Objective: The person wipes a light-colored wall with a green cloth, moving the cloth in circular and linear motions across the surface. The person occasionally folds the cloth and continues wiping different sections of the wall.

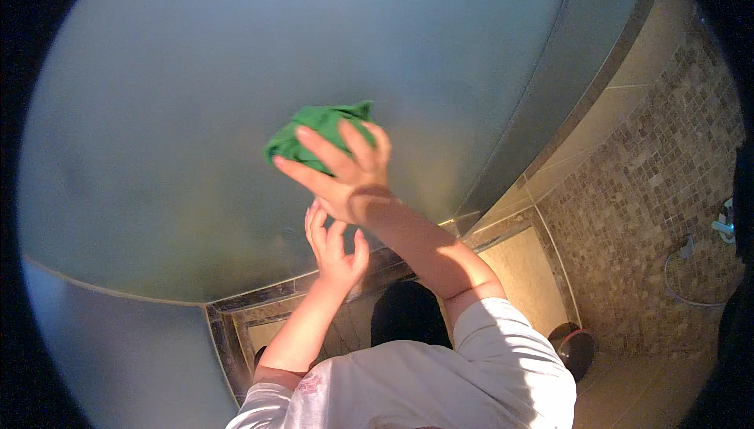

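Spread over a crumpled green cloth, my right hand presses it against a large frosted glass panel. The cloth shows between and beyond the fingers, and the hand is slightly blurred. Just below the right wrist, my left hand is raised with its fingers apart and bent, holding nothing. Whether its fingertips touch the glass or the heel of my right hand, I cannot tell.
A dark stone border runs along the foot of the glass. To the right are a mosaic-tiled wall, a metal fitting and a thin hose. Another frosted panel stands at lower left. A dark round object lies at lower right.
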`<act>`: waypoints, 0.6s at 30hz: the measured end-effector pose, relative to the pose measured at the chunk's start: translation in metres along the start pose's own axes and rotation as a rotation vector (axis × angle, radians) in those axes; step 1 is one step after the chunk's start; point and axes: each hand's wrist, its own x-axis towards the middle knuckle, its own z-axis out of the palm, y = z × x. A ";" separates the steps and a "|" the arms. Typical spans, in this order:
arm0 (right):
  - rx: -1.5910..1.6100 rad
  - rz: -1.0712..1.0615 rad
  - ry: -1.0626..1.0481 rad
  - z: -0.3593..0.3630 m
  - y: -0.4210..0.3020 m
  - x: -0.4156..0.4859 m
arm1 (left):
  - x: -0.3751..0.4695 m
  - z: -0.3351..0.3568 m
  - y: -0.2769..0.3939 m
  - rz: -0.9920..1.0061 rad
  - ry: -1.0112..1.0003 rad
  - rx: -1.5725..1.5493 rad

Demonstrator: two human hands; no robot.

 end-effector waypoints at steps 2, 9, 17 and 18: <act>-0.045 0.016 0.082 0.013 0.002 0.007 | -0.001 0.005 0.001 -0.027 -0.006 -0.010; -0.137 0.181 0.076 -0.011 0.071 -0.014 | -0.001 0.021 0.013 -0.030 -0.127 -0.067; -0.178 0.406 0.326 -0.049 0.173 -0.056 | -0.002 0.045 0.031 -0.032 -0.185 -0.109; -0.232 0.411 0.324 -0.049 0.177 -0.061 | -0.002 0.048 0.033 -0.025 -0.165 -0.119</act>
